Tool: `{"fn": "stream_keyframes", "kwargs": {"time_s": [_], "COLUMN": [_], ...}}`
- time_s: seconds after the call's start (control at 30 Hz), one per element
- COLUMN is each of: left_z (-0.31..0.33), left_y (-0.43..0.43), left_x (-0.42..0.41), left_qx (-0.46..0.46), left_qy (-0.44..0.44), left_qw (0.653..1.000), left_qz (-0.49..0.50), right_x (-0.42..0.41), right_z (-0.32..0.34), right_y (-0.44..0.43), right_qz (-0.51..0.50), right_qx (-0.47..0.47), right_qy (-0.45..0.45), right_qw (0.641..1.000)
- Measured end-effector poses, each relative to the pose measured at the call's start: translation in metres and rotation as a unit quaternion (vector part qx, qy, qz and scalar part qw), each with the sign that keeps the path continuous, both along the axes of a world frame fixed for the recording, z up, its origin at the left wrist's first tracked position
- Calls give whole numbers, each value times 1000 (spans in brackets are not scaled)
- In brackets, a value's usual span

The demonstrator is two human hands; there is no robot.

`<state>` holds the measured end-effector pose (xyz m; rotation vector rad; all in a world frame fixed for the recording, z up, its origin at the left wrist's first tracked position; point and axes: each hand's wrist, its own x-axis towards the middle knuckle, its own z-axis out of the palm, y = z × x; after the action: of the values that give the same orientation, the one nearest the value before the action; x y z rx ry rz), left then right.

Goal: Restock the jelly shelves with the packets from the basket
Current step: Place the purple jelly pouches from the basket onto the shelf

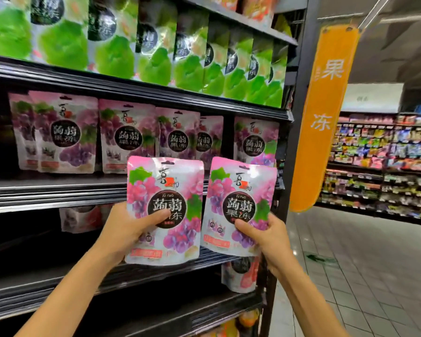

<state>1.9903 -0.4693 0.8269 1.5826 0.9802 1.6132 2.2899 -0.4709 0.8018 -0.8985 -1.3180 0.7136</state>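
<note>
Pink-and-purple glossy pouches are what's going up here. The left hand [131, 229] is gripping one grape jelly packet [165, 181], thumb pressing across the front and fingers wrapping behind. The right hand [267, 237] is pinching a second grape packet [241, 188] at its lower corner. There might be another one tucked behind that, can't really tell. Both are being held upright in the air, just in front of the grape shelf [46, 190], not on it yet. The basket isn't showing up anywhere.

Stuff that could go sideways, imo: the film looks slippery and the right-hand grip is only on a corner, so that pouch could be twisting out on the way in. The row of matching grape packets [127, 137] is already standing a bit unevenly, and the pouches are overlapping and leaning. Shoving new ones in could be knocking those flat or pushing them back into the dark part of the shelf.

The shelf is black metal. Green jelly packets [156, 57] are filling the tier above, and a couple of reddish pouches [241, 276] are sitting lower down. An orange hanging sign [326, 117] is dangling off the aisle end. Past it, pale floor tiles [350, 276] are running toward more stocked shelving [387, 166].
</note>
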Motion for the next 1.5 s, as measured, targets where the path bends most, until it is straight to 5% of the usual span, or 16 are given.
{"fn": "stream_keyframes", "kwargs": {"time_s": [0.67, 1.0, 1.5], "left_z": [65, 61, 51], "left_y": [41, 49, 47], "left_x": [67, 76, 94], "left_qx": [38, 20, 16], "left_qy": [-28, -20, -36], "left_qw": [999, 1000, 999], "left_qz": [-6, 4, -4], "right_x": [30, 34, 58], "right_z": [130, 120, 97], "right_y": [133, 145, 138], "right_qz": [-53, -109, -200], "right_qx": [38, 52, 57], "right_qy": [12, -113, -160], "right_qw": [998, 986, 965]}}
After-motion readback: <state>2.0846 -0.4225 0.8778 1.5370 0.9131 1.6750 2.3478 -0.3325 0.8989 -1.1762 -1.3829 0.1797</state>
